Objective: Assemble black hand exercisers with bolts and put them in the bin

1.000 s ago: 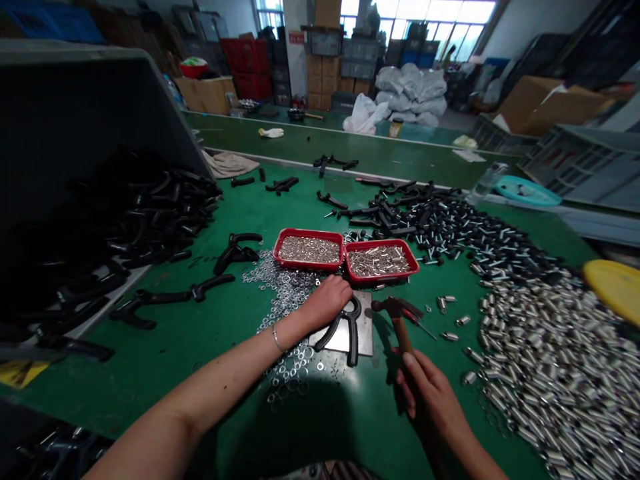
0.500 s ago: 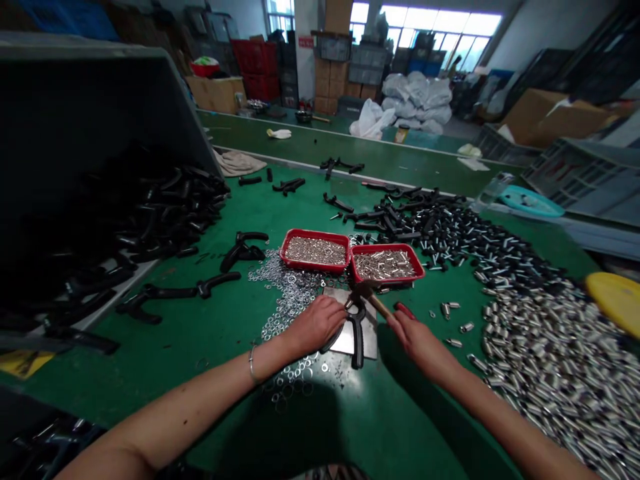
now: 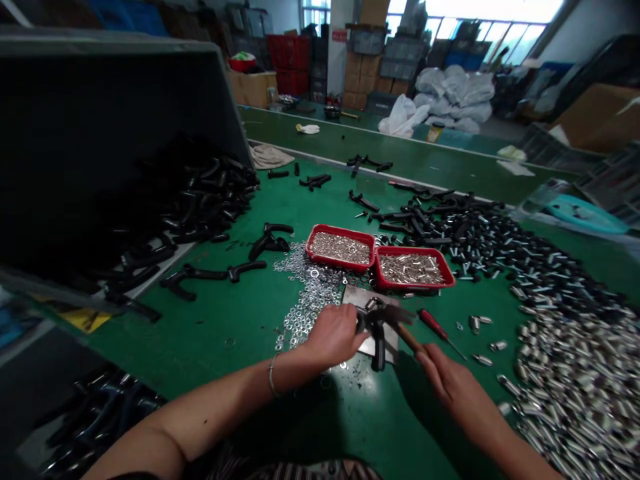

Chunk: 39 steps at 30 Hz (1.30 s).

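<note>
My left hand (image 3: pixel 337 337) is closed on a forked black plastic handle (image 3: pixel 379 347), pressing it onto a small metal plate (image 3: pixel 354 295). A shiny metal sleeve (image 3: pixel 373 304) sits at the handle's upper end. My right hand (image 3: pixel 447 377) grips the wooden shaft of a hammer (image 3: pixel 407 335). The hammer's head, smeared by motion, is over the black handle; whether it touches cannot be made out. A red-handled screwdriver (image 3: pixel 434 324) lies just beyond my right hand. Loose washers (image 3: pixel 310 303) spread to the left of the plate.
Two red trays (image 3: pixel 345 265) (image 3: pixel 445 285) of small metal parts stand behind the plate. Metal sleeves (image 3: pixel 575 373) are heaped at right, black-headed bolts (image 3: pixel 520 250) behind them. A grey bin (image 3: pixel 233 100) of black handles lies tipped at left. A conveyor belt (image 3: pixel 360 137) runs behind.
My view has swung left, shifting everything rightward. The hammer head has come down closer to the black handle. My right hand has moved off the screwdriver, now fully visible. The left hand keeps its hold.
</note>
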### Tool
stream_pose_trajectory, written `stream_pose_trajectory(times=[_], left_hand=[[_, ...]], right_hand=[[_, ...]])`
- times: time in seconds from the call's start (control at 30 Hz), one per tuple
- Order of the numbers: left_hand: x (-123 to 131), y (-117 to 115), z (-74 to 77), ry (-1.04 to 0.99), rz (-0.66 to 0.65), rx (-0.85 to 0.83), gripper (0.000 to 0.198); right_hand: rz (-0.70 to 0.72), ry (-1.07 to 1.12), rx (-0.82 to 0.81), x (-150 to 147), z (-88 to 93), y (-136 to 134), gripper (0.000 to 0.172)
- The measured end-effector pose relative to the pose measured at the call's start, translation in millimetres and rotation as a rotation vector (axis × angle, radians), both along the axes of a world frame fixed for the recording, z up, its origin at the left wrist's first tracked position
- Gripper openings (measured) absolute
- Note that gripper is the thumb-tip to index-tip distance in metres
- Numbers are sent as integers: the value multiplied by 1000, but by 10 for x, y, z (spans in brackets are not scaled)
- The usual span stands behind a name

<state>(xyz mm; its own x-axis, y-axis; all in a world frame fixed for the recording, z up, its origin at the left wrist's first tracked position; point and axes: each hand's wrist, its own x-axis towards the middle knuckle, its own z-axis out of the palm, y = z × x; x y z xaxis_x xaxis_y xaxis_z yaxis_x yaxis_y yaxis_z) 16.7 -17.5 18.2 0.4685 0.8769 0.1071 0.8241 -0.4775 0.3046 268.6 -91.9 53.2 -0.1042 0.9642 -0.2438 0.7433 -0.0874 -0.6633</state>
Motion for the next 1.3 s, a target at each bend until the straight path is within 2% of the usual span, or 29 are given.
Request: stream_pose_trajectory(times=[0.1, 0.17, 0.2, 0.3, 0.43, 0.5, 0.53, 0.6, 0.73, 0.8, 0.87, 0.93, 1.03, 1.13, 1.2, 1.3], left_hand=[[93, -38, 15, 63, -52, -61, 23], [8, -19, 49, 63, -83, -47, 19], [-108, -10, 73, 57, -75, -31, 19], [-770, -37, 143, 67, 56, 30, 22], [-1930, -212, 181, 197, 263, 87, 29], [-2300, -258, 171, 234, 274, 60, 33], [-2388, -241, 156, 227, 283, 80, 36], [-2362, -116, 110, 182, 272, 127, 38], [-1833, 336, -24, 113, 127, 115, 42], [-1589, 540, -103, 110, 57, 69, 43], [-1461, 671, -179, 114, 10, 33, 39], [-1429, 725, -231, 146, -15, 15, 34], [-1466, 725, -245, 212, 20, -19, 33], [-1513, 705, -209, 136, 86, -80, 35], [-1503, 675, -178, -12, 114, -98, 35], [-1310, 551, -118, -352, 180, -184, 30]], right_hand=[[-85, 190, -216, -17, -133, -117, 43], [-205, 360, -295, 2, -209, -193, 48], [-273, 392, -285, 41, -247, -242, 49], [-368, 236, -181, 324, -375, -420, 53], [-209, -71, -107, 833, -502, -524, 49], [-124, -152, 32, 916, -473, -420, 45], [-95, -169, 126, 890, -438, -319, 43], [-41, -144, 271, 723, -366, -31, 37], [94, -164, 429, 237, -371, 643, 27], [50, -234, 437, 64, -447, 866, 30], [-10, -271, 431, -14, -528, 985, 32], [-40, -260, 419, -7, -581, 1037, 26], [-64, -194, 390, 82, -574, 1065, 12], [-123, -103, 379, 157, -484, 1020, 20], [-201, 134, 316, 161, -414, 929, 29], [-334, 693, 120, 73, -346, 746, 36]])
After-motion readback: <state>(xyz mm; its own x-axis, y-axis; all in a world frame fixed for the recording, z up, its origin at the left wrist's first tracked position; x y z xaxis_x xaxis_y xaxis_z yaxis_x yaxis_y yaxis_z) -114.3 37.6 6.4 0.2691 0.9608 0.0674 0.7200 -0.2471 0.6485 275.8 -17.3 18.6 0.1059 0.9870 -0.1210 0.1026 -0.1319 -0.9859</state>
